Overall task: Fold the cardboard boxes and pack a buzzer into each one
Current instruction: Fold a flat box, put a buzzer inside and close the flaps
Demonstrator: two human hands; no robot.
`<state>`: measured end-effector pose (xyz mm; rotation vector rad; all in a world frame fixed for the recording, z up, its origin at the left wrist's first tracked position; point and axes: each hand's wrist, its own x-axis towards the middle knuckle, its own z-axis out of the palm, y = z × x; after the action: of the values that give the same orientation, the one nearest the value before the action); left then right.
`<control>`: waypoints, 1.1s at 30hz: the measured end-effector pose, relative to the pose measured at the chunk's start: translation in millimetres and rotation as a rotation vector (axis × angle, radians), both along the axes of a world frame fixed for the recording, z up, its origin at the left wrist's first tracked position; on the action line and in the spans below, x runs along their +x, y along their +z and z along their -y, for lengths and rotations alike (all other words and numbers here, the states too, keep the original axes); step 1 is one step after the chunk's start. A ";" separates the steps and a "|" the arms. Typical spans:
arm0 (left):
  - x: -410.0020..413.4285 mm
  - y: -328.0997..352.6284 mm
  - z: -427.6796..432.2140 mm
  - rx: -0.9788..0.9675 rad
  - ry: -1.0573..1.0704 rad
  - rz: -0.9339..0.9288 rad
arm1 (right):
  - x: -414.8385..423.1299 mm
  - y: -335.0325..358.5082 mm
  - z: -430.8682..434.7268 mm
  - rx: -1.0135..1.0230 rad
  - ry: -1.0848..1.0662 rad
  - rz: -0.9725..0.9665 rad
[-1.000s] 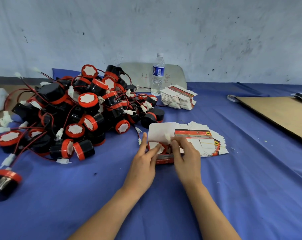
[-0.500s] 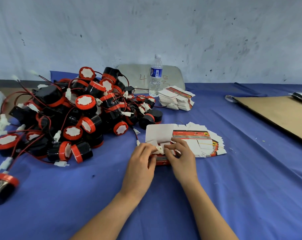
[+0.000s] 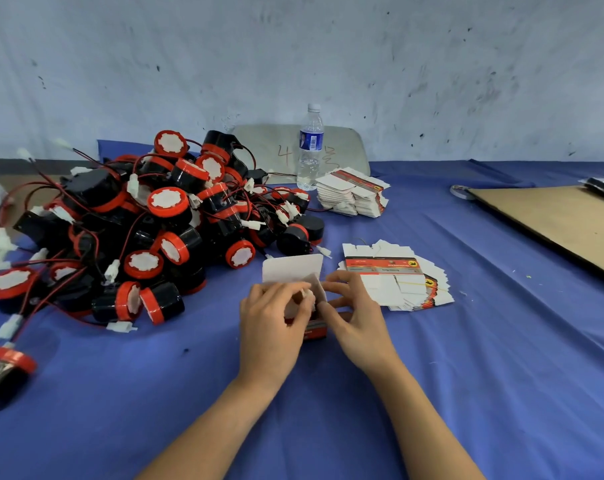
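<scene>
The small red-printed box [image 3: 315, 332] stands on the tabletop [image 3: 466, 393] between both hands, in front of the person. Its white lid flap [image 3: 291, 268] stands upright at the back, so the top is not yet closed.

The left hand [image 3: 271, 327] wraps the box's left side, its fingers [image 3: 286, 292] curled over the open top, probably to steady the box and hold the contents down. The right hand [image 3: 357, 320] comes in from the other side, thumb and forefinger pinching what looks like a white side flap, likely to tuck it in before the lid goes down.

The hands cover most of the box, so it is unclear whether a buzzer already sits inside. A white scrap under the left fingers could be a wire connector or a flap.

A fanned stack of flat blanks [image 3: 400, 285] lies just right of the hands, within easy reach, with a second stack [image 3: 352, 197] farther back. The heap of buzzers [image 3: 137, 230] with tangled red wires lies to the left. A water bottle [image 3: 310, 147] stands behind, and a brown cardboard sheet [image 3: 563, 223] is cut off at the right edge.
</scene>
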<state>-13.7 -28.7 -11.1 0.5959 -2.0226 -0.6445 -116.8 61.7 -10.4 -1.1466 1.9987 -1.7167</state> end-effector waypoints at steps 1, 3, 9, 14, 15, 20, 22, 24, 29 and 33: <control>-0.1 0.3 0.0 0.004 0.001 0.016 | 1.5 -0.8 -0.1 0.006 0.020 -0.002; 0.5 1.2 0.9 0.026 -0.008 0.065 | 3.9 -1.4 -0.4 0.018 0.055 -0.048; 1.4 2.7 6.1 -0.020 0.017 0.207 | 9.8 4.7 -2.2 0.011 0.082 -0.004; 3.0 0.3 9.4 -0.025 -0.030 0.269 | 8.6 4.7 -0.4 0.041 0.051 -0.031; 3.7 0.5 9.2 0.032 -0.044 0.224 | 7.9 4.4 -0.1 0.044 0.047 -0.026; 6.6 2.2 8.9 0.098 -0.077 0.067 | 7.9 1.7 2.3 0.082 0.023 -0.039; 6.1 0.4 9.9 0.018 -0.084 0.091 | 8.4 1.2 3.3 0.078 0.007 -0.079; 7.7 0.8 12.1 0.004 -0.111 0.089 | 7.5 0.6 4.3 0.067 -0.017 -0.098; 10.7 5.6 7.7 0.007 -0.391 0.181 | -0.6 -0.9 3.0 0.027 -0.240 -0.115; 3.3 1.0 -3.4 -0.138 -0.334 0.241 | -2.6 -1.9 2.7 0.076 -0.426 -0.160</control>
<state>-10.4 -25.3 -10.2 0.2641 -2.3991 -0.6439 -119.4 59.0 -12.3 -0.9039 2.5296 -1.7591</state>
